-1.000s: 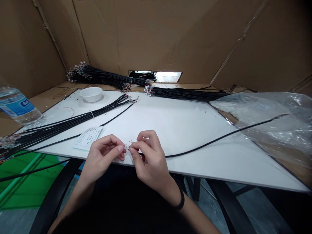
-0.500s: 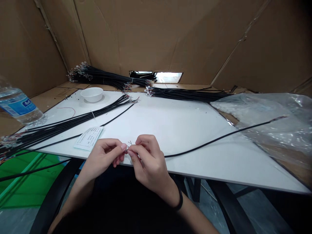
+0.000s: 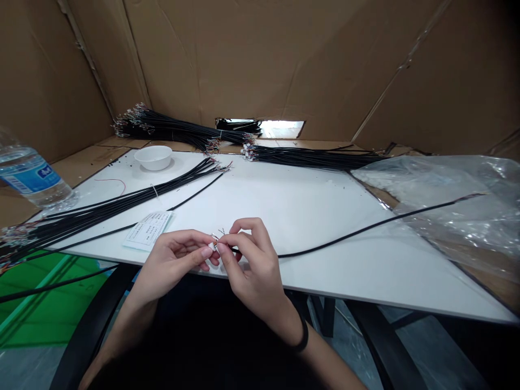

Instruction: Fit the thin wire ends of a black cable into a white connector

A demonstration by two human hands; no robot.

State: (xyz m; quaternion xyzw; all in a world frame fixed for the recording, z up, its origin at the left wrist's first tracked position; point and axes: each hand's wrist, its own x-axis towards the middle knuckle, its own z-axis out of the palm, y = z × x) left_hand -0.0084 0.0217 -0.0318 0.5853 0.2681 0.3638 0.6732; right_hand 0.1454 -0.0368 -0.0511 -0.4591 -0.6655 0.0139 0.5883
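While left hand (image 3: 176, 264) pinches connector (image 3: 212, 246), right (image 3: 257, 266) pinches wires (image 3: 216, 242)

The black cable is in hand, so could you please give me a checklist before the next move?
1. Left hand holds the white connector: ok.
2. Right hand pinches the wires: ok.
3. All wires gathered together: not ok, some stick up free.
4. Wires joined to the white connector: cannot tell, too small.
5. Far end of the black cable apart from the plastic bag: cannot tell, they overlap in view.
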